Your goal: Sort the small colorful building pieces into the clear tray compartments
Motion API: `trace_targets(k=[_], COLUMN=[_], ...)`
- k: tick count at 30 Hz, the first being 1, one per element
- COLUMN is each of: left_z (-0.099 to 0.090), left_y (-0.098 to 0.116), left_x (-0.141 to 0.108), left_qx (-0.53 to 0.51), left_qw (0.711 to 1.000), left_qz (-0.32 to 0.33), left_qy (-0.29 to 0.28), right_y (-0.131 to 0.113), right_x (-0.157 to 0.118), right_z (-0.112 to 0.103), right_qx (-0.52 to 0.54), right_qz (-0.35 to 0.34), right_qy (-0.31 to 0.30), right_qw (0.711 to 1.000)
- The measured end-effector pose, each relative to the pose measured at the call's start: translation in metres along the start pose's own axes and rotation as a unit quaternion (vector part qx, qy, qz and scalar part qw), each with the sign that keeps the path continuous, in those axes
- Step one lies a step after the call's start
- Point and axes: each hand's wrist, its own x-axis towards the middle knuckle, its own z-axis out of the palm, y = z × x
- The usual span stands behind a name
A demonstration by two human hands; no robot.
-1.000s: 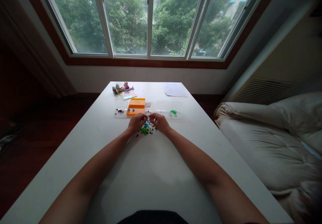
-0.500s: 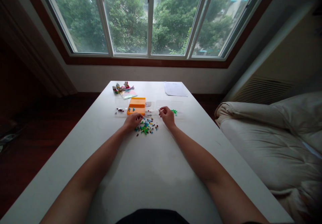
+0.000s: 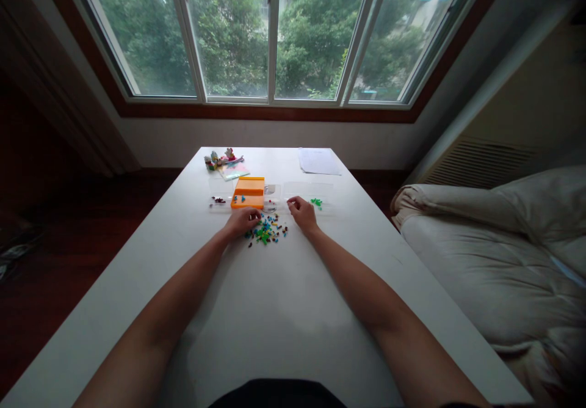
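Head camera showed the pile of small pieces [image 3: 264, 234] on the worktop [image 3: 249, 310], left hand [image 3: 242, 221] nearer at the pile's left edge, right hand [image 3: 303, 212] clear of its right side, both curled, any grip indeterminable.

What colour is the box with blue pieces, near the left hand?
The box is orange; head view.

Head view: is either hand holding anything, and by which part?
Cannot tell: anything in the left hand or right hand is too small to see.
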Motion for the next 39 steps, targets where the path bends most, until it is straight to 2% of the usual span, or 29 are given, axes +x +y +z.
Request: trace_targets(k=[4, 7, 11, 18, 29, 32, 36, 39], left_z=[0.002, 0.002, 0.000, -0.005, -0.001, 0.000, 0.001, 0.003], left_y=[0.004, 0.011, 0.027, 0.048, 0.050, 0.048, 0.047, 0.046], left_x=[0.000, 0.001, -0.001, -0.007, -0.008, -0.007, -0.006, -0.006], left_qx=[-0.005, -0.011, 0.002, 0.060, 0.051, 0.039, 0.041, 0.055], left_qw=[1.000, 0.997, 0.992, 0.990, 0.990, 0.991, 0.992, 0.993], left_qz=[0.001, 0.026, 0.069, 0.085, 0.096, 0.089, 0.081, 0.087], left_qy=[0.026, 0.067, 0.106, 0.091, 0.092, 0.093, 0.086, 0.060], right_y=[-0.012, -0.021, -0.031, -0.035, -0.030, -0.029, -0.018, -0.004], right_x=[-0.008, -0.013, -0.017, -0.016, -0.015, -0.013, -0.003, 0.009], right_z=[0.002, 0.003, 0.007, 0.016, 0.017, 0.015, 0.005, -0.006], right_qx=[0.001, 0.016, 0.055, 0.163, 0.233, 0.210, 0.134, 0.065], right_qz=[-0.048, -0.078, -0.081, -0.019, -0.005, 0.002, 0.021, 0.039], right_qy=[-0.042, -0.079, -0.138, -0.187, -0.217, -0.182, -0.042, 0.043], right_qw=[0.998, 0.994, 0.986, 0.968, 0.948, 0.960, 0.990, 0.996])
